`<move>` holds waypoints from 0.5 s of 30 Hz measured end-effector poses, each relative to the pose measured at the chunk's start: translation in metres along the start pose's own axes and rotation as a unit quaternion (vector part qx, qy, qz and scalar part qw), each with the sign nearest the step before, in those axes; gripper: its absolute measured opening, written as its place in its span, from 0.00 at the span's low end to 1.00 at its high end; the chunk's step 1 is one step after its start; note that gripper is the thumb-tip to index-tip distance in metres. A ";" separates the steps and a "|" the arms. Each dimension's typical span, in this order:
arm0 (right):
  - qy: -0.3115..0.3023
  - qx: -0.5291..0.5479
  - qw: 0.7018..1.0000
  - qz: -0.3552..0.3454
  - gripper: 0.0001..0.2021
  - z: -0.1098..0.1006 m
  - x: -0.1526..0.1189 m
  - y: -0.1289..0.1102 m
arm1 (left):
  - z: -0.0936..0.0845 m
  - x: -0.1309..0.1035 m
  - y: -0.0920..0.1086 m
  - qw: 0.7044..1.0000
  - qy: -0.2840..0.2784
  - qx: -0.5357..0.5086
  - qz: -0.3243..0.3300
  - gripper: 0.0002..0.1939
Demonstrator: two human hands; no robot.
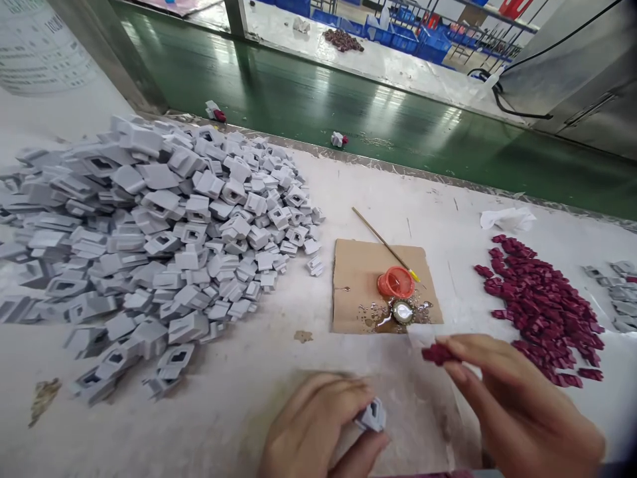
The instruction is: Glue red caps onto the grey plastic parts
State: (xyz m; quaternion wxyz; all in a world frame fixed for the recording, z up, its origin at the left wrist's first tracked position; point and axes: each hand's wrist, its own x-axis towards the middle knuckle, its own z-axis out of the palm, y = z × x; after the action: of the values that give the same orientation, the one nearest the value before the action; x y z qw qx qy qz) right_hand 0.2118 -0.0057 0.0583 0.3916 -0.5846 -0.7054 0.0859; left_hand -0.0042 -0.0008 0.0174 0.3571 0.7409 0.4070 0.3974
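Between the thumb and fingers of my left hand [318,425] is a small grey block [373,416] with a dark opening facing up. My right hand [522,392] pinches a small dark red piece [438,354] by one end, a short way right of the grey block and apart from it. Past my hands lies a cardboard sheet [353,265]. It carries an orange-red cup [396,283], a bottle cap [402,311] holding clear liquid, and a thin stick with a yellow tip [381,239]. Wet spots mark the cardboard around the cap.
A large heap of grey blocks [189,219] covers the left side. Dark red pieces [542,299] are piled at right, near a crumpled white tissue [507,218] and more grey parts [622,292]. A green conveyor belt [298,99] runs behind, carrying two joined grey-and-red pieces.
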 end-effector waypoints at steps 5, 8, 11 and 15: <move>-0.054 0.088 0.995 0.018 0.11 0.013 -0.031 -0.016 | 0.002 -0.002 -0.007 0.990 -0.015 0.108 0.086 0.18; -0.078 0.108 0.991 0.002 0.12 0.023 -0.037 -0.016 | 0.006 -0.004 -0.005 0.991 0.006 0.111 0.068 0.17; -0.102 0.114 0.988 -0.001 0.12 0.026 -0.037 -0.015 | 0.010 -0.007 -0.001 0.994 0.026 0.110 0.014 0.18; -0.123 0.121 0.985 -0.007 0.11 0.024 -0.031 -0.017 | 0.012 -0.009 0.000 0.994 0.034 0.105 -0.001 0.18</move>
State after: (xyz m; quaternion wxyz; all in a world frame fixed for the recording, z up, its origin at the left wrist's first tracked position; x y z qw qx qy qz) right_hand 0.1831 -0.0307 0.0375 0.3702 -0.5128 -0.7370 0.2385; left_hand 0.0032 -0.0111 0.0093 0.2638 0.7601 0.4587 0.3772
